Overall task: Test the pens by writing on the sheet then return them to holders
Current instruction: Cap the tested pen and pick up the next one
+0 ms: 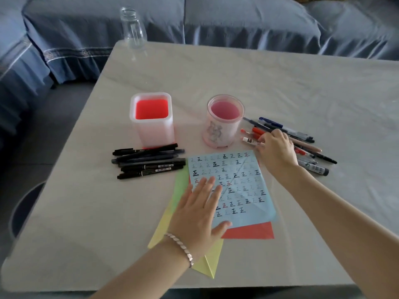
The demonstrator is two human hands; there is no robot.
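Looking forward and down from head height at a table (280, 83), close enough for both forearms to be entering from the bottom edge. Facing a blue sofa (237, 20) running along the top. Taking in a wide angle, bending the table's edges. Sharing nothing, being the only view.

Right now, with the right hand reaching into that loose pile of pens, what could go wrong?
The right hand reaches into a crossed pile of pens; lifting one may roll others across the table.

The round holder stands close beside that hand and could get knocked.

If the left hand lifts, the blue sheet may slide on the loose papers underneath.
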